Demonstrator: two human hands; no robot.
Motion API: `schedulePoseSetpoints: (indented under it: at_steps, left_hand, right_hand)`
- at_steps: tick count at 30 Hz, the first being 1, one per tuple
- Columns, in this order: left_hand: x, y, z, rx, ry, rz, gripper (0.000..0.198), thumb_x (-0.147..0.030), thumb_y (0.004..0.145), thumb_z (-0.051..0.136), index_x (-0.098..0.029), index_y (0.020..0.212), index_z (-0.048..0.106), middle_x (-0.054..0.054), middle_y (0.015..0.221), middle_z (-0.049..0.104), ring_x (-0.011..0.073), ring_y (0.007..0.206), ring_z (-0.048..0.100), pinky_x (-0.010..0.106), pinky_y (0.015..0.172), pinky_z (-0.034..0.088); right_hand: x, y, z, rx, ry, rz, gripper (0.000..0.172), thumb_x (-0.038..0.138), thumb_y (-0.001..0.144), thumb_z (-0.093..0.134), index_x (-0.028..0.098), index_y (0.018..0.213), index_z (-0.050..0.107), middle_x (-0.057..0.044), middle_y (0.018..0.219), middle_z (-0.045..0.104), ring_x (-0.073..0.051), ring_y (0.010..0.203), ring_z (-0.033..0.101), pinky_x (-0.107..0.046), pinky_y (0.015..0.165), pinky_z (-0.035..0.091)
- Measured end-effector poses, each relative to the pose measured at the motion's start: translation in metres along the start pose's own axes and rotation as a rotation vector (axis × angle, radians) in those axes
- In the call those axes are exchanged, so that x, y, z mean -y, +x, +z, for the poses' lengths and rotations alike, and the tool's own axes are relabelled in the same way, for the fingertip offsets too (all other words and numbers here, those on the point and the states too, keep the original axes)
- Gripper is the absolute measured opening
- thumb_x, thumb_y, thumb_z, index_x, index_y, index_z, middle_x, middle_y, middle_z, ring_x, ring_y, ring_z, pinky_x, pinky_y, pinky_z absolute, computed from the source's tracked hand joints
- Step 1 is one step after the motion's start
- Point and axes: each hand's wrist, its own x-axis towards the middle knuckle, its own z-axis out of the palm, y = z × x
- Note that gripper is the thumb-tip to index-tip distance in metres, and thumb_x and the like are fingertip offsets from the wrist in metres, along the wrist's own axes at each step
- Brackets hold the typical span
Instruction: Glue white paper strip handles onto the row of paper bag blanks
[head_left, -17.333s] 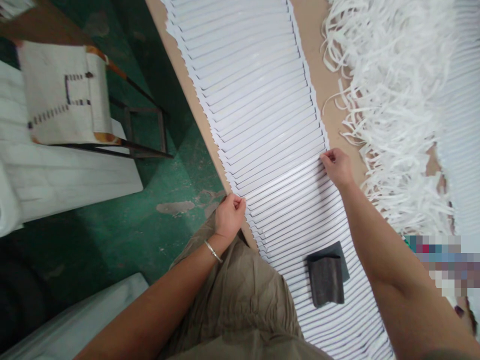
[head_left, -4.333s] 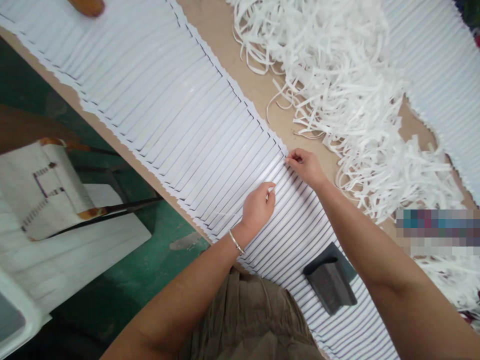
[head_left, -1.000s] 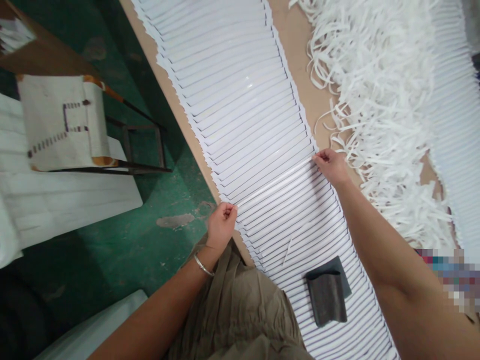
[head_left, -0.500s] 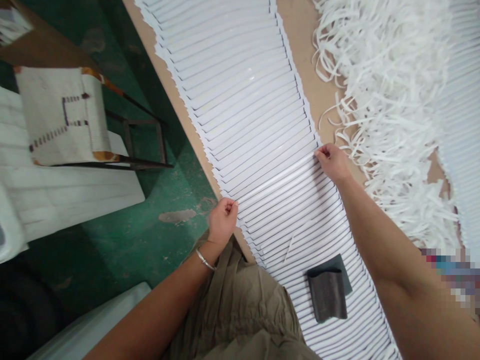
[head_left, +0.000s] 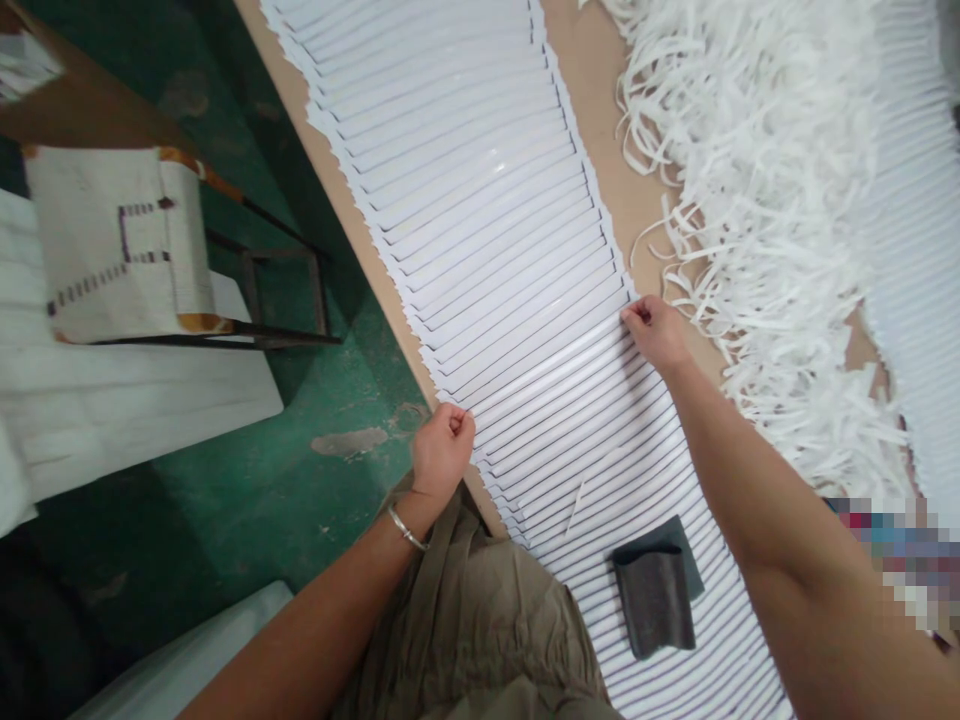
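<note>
Across a long row of overlapping white sheets (head_left: 480, 240), which lies along the left edge of the table (head_left: 585, 70), a narrow glossy white band (head_left: 551, 363) runs from one side of the row to the other. At its end by the table's left edge, the left hand (head_left: 442, 450) has thumb and forefinger closed in a pinch, the other fingers curled under, a bracelet (head_left: 406, 530) at the wrist. At the opposite end, on the side towards the table's middle, the right hand (head_left: 657, 332) pinches in the same way — fingertips together, no gap to be seen.

The step in hand looks to be laying the band straight along one sheet's edge, both ends held at once. The next move, as I judge it, calls for even tension and ends kept in line, then a clean release without dragging the sheets out of their overlap.

Nearer the body on the same row lie a thin white sliver (head_left: 575, 508) and a dark folded piece (head_left: 656, 595). Past the bare middle of the table sits a tangled heap of white strips (head_left: 757, 190), and beyond that a second row of sheets (head_left: 919, 250). Off the left edge, a cloth-topped stool (head_left: 112, 245) stands well apart.
</note>
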Motion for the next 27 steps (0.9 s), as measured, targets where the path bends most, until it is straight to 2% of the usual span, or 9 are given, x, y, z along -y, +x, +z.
schedulePoseSetpoints:
  at_steps: [5,10,12,14,17,19,21,24,27]
  left_hand:
    - [-0.001,0.002,-0.001,-0.006,0.027,0.002,0.02,-0.036,0.088,0.054,-0.023,0.074,0.052,0.0,0.066,0.061,0.0167,0.063,0.057,0.027,0.064,0.038]
    - [-0.002,0.003,-0.001,-0.009,0.077,0.012,0.021,-0.036,0.088,0.054,-0.023,0.072,0.05,0.0,0.063,0.06,0.0176,0.063,0.057,0.028,0.065,0.037]
    - [-0.001,0.004,0.0,-0.017,0.088,0.028,0.023,-0.037,0.089,0.054,-0.023,0.071,0.049,0.0,0.064,0.059,0.0177,0.063,0.057,0.028,0.065,0.038]
    - [0.0,0.004,0.0,-0.024,0.076,0.046,0.024,-0.038,0.089,0.055,-0.024,0.071,0.048,0.0,0.064,0.059,0.0177,0.063,0.058,0.028,0.065,0.039]
    - [0.004,0.001,-0.002,-0.031,0.008,0.061,0.026,-0.042,0.091,0.055,-0.024,0.074,0.048,-0.001,0.063,0.058,0.0171,0.061,0.057,0.028,0.063,0.039]
    - [0.008,-0.004,-0.006,-0.039,-0.038,0.081,0.027,-0.045,0.092,0.054,-0.023,0.075,0.048,-0.001,0.063,0.058,0.0166,0.06,0.057,0.027,0.061,0.039]
    - [0.013,-0.01,-0.011,-0.043,-0.071,0.107,0.027,-0.045,0.093,0.053,-0.023,0.077,0.049,-0.001,0.065,0.058,0.0161,0.06,0.057,0.027,0.06,0.04]
    - [0.017,-0.02,-0.018,-0.018,-0.116,0.14,0.025,-0.044,0.094,0.054,-0.023,0.079,0.05,-0.002,0.067,0.06,0.0155,0.061,0.058,0.026,0.061,0.042]
    - [0.004,-0.032,-0.017,0.107,-0.134,0.217,0.024,-0.041,0.096,0.051,-0.022,0.083,0.054,-0.002,0.067,0.06,0.0155,0.062,0.059,0.027,0.063,0.044]
  right_hand:
    - [0.003,0.001,0.0,0.007,0.008,0.006,0.013,0.035,0.087,0.057,0.025,0.079,0.056,-0.004,0.077,0.068,-0.021,0.073,0.062,-0.032,0.068,0.045]
    - [0.006,0.001,0.001,0.017,-0.014,0.023,0.015,0.037,0.086,0.059,0.026,0.077,0.054,-0.003,0.075,0.066,-0.021,0.07,0.059,-0.032,0.067,0.044]
    - [0.005,0.003,-0.001,-0.03,-0.042,0.033,0.014,0.037,0.085,0.059,0.025,0.079,0.054,-0.003,0.076,0.065,-0.021,0.072,0.059,-0.033,0.07,0.045]
    - [-0.001,0.007,-0.005,-0.15,-0.086,0.079,0.012,0.036,0.086,0.056,0.024,0.087,0.057,-0.004,0.08,0.065,-0.022,0.076,0.059,-0.035,0.073,0.046]
    - [-0.014,0.018,-0.013,-0.31,-0.178,0.181,0.024,0.037,0.086,0.055,0.021,0.103,0.061,-0.008,0.089,0.064,-0.026,0.083,0.059,-0.04,0.081,0.048]
    - [-0.022,0.024,-0.017,-0.282,-0.224,0.201,0.026,0.038,0.084,0.058,0.019,0.101,0.063,-0.01,0.094,0.064,-0.027,0.087,0.059,-0.043,0.084,0.048]
    - [-0.028,0.027,-0.021,-0.231,-0.242,0.178,0.021,0.035,0.084,0.057,0.019,0.094,0.065,-0.012,0.097,0.063,-0.027,0.089,0.059,-0.043,0.088,0.048]
    - [-0.03,0.015,-0.033,-0.29,-0.261,0.152,0.016,0.028,0.084,0.053,0.018,0.088,0.065,-0.014,0.101,0.063,-0.026,0.091,0.06,-0.042,0.092,0.047]
    - [-0.028,-0.027,-0.052,-0.331,-0.296,0.163,0.016,0.027,0.084,0.051,0.018,0.088,0.064,-0.014,0.097,0.066,-0.026,0.091,0.062,-0.04,0.088,0.048]
